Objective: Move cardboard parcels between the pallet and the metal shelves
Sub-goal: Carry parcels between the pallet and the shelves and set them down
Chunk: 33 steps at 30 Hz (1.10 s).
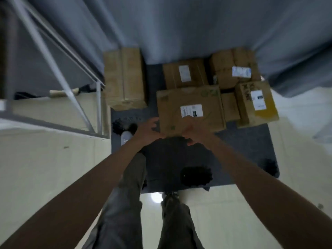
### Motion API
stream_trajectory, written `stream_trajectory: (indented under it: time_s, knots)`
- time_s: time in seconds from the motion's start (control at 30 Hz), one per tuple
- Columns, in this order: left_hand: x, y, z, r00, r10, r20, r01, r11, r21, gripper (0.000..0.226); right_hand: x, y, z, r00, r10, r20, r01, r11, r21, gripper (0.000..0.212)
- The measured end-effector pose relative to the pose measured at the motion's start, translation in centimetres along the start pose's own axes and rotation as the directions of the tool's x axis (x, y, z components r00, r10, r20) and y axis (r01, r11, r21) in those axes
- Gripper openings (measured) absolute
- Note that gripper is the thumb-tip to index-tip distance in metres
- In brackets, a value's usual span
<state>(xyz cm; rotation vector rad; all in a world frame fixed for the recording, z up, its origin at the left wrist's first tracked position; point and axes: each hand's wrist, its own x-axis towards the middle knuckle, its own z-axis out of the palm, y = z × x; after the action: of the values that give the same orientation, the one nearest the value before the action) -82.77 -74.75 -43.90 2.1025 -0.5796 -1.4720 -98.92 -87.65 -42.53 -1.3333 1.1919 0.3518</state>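
- Lying flat on the pale floor, the dark pallet (242,150) carries several cardboard parcels at its far end, against a grey curtain (179,29).
- White metal shelves (59,69) stand at the left (only the frame shows).
- Nearest the person sits the large labelled parcel (190,108).
- Left hand (147,131) hovers by the parcel's near left corner, fingers spread and loosely curled, holding nothing.
- Right hand (195,132) is at its near edge; grip cannot be told through blur.
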Motion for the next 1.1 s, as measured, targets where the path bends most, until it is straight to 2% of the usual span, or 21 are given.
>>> stream_trajectory:
  time_s: [0.07,0.13,0.23,0.33,0.47,0.57,0.67,0.83,1.0,1.1]
  knots:
    - [-5.3,2.3,-2.2,0.998,0.061,0.01,-0.062,0.982,0.176,0.082,-4.7,-4.4,-0.5,0.991,-0.132,0.034,0.136,0.971,-0.197,0.04]
    - [-10.4,4.3,-4.8,0.993,0.111,-0.043,-0.092,0.943,0.319,0.08,-9.1,-8.5,-0.5,0.958,-0.272,0.095,0.285,0.854,-0.436,0.05]
    - [-17.8,7.0,-9.4,0.973,0.178,-0.145,-0.073,0.839,0.539,0.082,-15.4,-14.5,1.1,0.943,-0.292,0.158,0.327,0.737,-0.592,0.057]
    - [-25.1,8.6,-14.6,0.945,0.204,-0.256,0.004,0.775,0.631,0.085,-20.8,-20.0,4.0,0.908,-0.354,0.224,0.408,0.625,-0.666,0.062]
    - [-34.0,8.2,-21.6,0.881,0.235,-0.411,0.095,0.763,0.639,0.083,-26.9,-26.0,8.5,0.826,-0.453,0.335,0.529,0.421,-0.736,0.058]
    - [-39.9,6.2,-26.3,0.824,0.238,-0.514,0.164,0.768,0.619,0.082,-30.4,-30.4,12.7,0.779,-0.492,0.388,0.581,0.335,-0.742,0.052]
    - [-45.3,2.5,-30.1,0.774,0.222,-0.593,0.21,0.793,0.571,0.082,-33.1,-33.7,18.1,0.736,-0.527,0.424,0.601,0.221,-0.768,0.056]
    - [-53.7,-6.2,-34.9,0.697,0.163,-0.698,0.297,0.82,0.488,0.08,-36.8,-35.9,30.1,0.699,-0.537,0.473,0.632,0.155,-0.759,0.059]
    - [-61.2,-15.6,-39.3,0.677,0.106,-0.728,0.347,0.827,0.443,0.077,-40.2,-35.7,42.8,0.675,-0.505,0.538,0.673,0.123,-0.729,0.064]
    - [-65.3,-20.0,-41.8,0.659,0.09,-0.747,0.371,0.825,0.426,0.076,-42.3,-35.5,49.1,0.634,-0.522,0.571,0.711,0.102,-0.695,0.059]
